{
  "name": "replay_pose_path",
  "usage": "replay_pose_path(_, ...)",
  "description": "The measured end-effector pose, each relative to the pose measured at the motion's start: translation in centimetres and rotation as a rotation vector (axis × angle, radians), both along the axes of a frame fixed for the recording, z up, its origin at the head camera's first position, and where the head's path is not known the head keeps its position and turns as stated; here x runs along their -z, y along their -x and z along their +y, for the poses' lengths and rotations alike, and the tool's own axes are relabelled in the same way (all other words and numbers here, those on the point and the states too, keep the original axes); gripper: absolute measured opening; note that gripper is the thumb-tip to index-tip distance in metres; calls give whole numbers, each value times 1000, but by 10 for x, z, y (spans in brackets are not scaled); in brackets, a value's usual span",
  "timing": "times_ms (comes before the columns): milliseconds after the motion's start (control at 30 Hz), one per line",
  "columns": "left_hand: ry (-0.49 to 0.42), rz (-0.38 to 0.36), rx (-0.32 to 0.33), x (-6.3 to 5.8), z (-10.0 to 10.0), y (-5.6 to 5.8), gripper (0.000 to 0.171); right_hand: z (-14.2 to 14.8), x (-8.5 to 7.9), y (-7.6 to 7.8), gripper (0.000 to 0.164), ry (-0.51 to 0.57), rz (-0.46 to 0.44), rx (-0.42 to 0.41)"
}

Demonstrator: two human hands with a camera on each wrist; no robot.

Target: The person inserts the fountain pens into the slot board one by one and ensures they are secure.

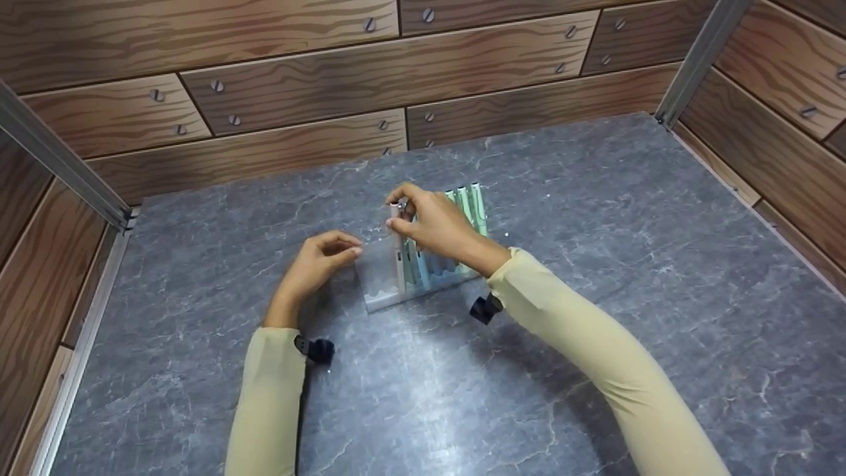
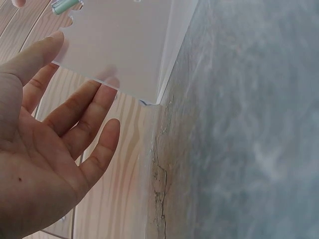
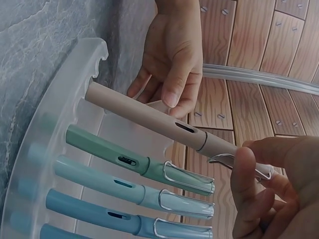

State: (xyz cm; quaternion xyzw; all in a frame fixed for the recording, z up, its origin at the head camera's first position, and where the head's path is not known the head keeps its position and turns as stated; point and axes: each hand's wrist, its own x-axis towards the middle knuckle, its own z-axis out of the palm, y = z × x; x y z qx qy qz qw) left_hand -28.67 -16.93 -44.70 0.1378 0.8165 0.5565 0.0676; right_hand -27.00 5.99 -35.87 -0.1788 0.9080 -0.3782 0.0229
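A translucent pen stand (image 1: 378, 268) stands on the table and holds a row of pens. My right hand (image 1: 433, 225) pinches the cap end of a beige pen (image 3: 144, 115) between thumb and fingers; the pen's lower end sits in a notch of the stand. Beside it in the right wrist view lie a dark green pen (image 3: 107, 150), a pale teal pen (image 3: 99, 175) and a blue pen (image 3: 92, 206). At the stand's left edge, my left hand (image 2: 55, 129) holds the clear side panel, thumb on one face and fingertips behind it.
Light green pens (image 1: 477, 205) fill the stand's right end. The grey marbled table (image 1: 423, 396) is bounded by wood-patterned walls (image 1: 297, 86) at the back and sides. Dark wrist cameras (image 1: 320, 352) hang near both cuffs.
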Motion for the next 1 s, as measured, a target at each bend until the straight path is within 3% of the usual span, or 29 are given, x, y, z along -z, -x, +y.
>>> replay_pose_path(533, -3, 4, 6, 0, 0, 0, 25, -4, 8, 1, 30, -49, 76, 17)
replay_pose_path(1000, -24, 24, 12, 2, -1, 1, 25, -9, 17, 1, 32, -119, 61, 33)
